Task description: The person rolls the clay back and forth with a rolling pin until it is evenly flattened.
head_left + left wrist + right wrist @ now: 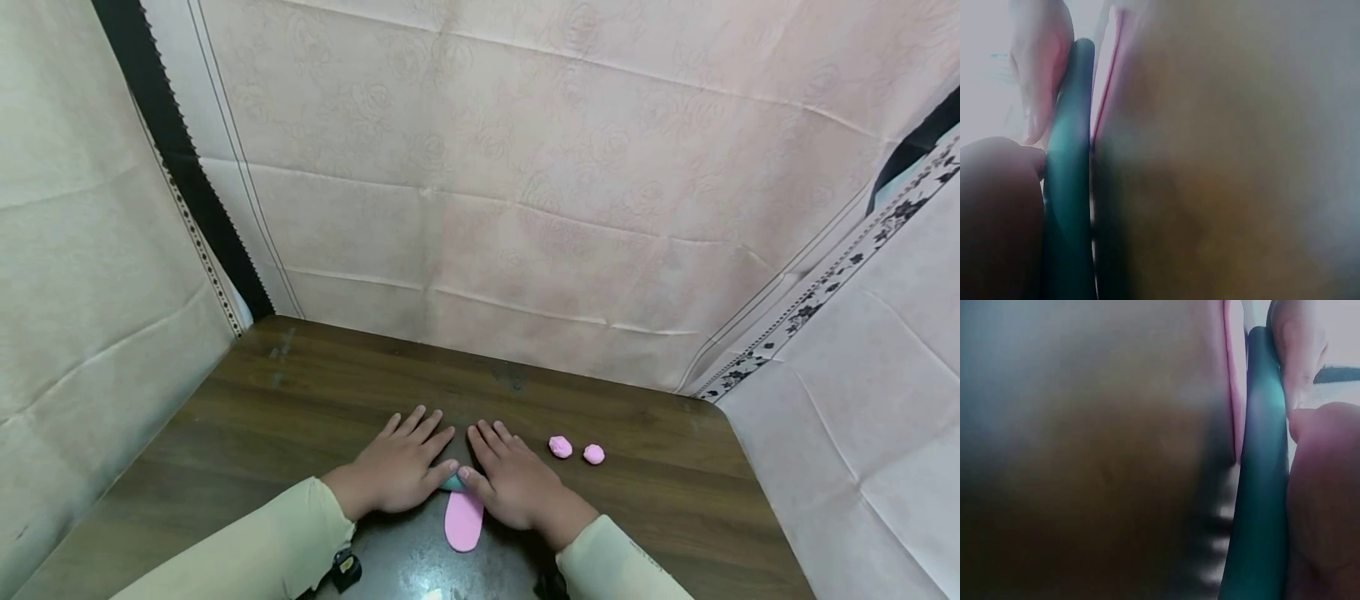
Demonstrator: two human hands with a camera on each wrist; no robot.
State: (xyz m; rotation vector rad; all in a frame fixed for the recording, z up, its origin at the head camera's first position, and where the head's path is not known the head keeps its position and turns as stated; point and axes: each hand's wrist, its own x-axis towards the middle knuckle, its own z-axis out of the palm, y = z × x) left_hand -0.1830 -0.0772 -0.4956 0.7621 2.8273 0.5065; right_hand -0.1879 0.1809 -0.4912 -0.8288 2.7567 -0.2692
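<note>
Pale cloth hangs at twelve o'clock of a brown tabletop. Fingers straight, the left hand and right hand lie palms down over a teal roll. One flat pink piece lies at its six o'clock; two pink lumps sit at the right hand's two o'clock.

The rod is teal, the strip and two lumps pink. Brown wood grain patterns the desk; outlined roses (very faint) cover the pale back cloth, and the sleeves are pale green.
</note>
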